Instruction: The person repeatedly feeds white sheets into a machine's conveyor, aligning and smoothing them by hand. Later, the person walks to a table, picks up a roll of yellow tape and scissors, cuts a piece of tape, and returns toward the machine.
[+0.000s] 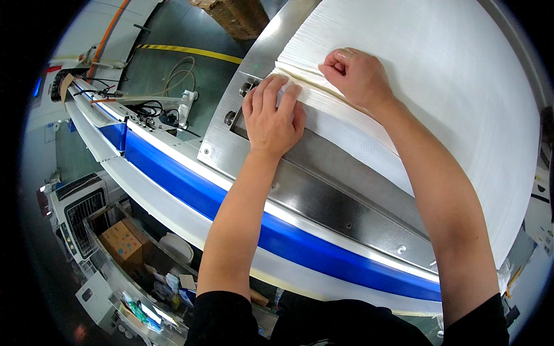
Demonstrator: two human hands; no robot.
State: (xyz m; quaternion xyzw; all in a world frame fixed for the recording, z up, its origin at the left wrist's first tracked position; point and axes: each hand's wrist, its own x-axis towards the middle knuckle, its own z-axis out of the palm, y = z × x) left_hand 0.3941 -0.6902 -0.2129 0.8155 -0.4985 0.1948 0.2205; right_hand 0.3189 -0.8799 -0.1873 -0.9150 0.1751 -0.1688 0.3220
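Note:
A large stack of thin white sheets [438, 63] lies on a metal platform [340, 210], its layered edge facing me. At the stack's near left corner, my left hand [272, 118] has its fingers bent over the sheet edges and the thumb lower at the right. What lies under the fingertips is hidden. My right hand [359, 79] rests on top of the stack just behind the front edge, its fingers curled into a loose fist. Nothing shows between its thumb and fingers. Along the front, a cream-toned fold runs between the layers near both hands.
Two round metal rollers [229, 117] sit beside my left hand. A blue strip [300, 245] with white rails curves along the platform's near side. Lower left stands a bin [118, 282] with a cardboard box. Cables [153, 109] and a yellow-black floor line [190, 51] are farther off.

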